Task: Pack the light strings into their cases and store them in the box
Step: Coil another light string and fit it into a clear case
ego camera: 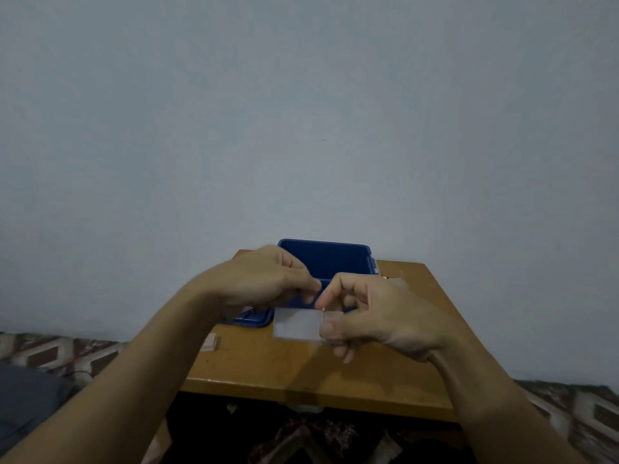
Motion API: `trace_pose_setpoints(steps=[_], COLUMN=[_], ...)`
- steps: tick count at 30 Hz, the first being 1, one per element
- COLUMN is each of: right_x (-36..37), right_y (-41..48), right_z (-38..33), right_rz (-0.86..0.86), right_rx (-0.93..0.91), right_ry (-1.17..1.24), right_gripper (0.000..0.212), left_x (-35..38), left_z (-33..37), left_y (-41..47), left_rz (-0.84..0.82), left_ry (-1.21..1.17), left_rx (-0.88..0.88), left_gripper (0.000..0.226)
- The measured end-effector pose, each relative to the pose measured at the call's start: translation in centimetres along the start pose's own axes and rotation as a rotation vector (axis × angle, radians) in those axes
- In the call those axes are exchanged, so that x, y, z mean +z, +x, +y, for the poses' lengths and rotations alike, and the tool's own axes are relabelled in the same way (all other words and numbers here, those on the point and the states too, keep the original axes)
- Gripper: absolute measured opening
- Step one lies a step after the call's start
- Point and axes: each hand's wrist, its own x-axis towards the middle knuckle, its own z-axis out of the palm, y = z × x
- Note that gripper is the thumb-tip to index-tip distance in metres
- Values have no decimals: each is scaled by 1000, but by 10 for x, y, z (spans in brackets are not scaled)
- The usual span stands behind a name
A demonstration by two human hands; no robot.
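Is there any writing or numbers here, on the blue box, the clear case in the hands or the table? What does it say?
No text can be read anywhere in this view.
On the blue box, a small pale mark at the right rim may be a label, but it is too small and blurred to read.
On the clear case held by the right hand, no print shows.
On the blue lid and the table, no writing shows.

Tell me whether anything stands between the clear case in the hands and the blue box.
Nothing visible does. The right hand holds the clear case just in front of the blue box, which stands open, its lid lying on the table to the left.
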Motion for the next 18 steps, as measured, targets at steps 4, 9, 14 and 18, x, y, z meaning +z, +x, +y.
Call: trace_pose_setpoints(steps=[4,9,14,18], right_x=[2,4,4,5], right_y=[5,8,3,1], right_z=[3,7,2,1], right_rz=[248,439,513,498], right_rx=[-9,-119,-180,-215], right_ry=[-211,-203,-153,-104], right_gripper=[23,24,18,21], left_x=[13,44,66,68], left_z=[9,-1,-12,-13], left_y=[-6,-18,-21,-20], left_rz=[198,342,402,373], left_ry=[116,-131,-446,-575], left_rx=[44,134,44,24], left_gripper=[37,26,26,17])
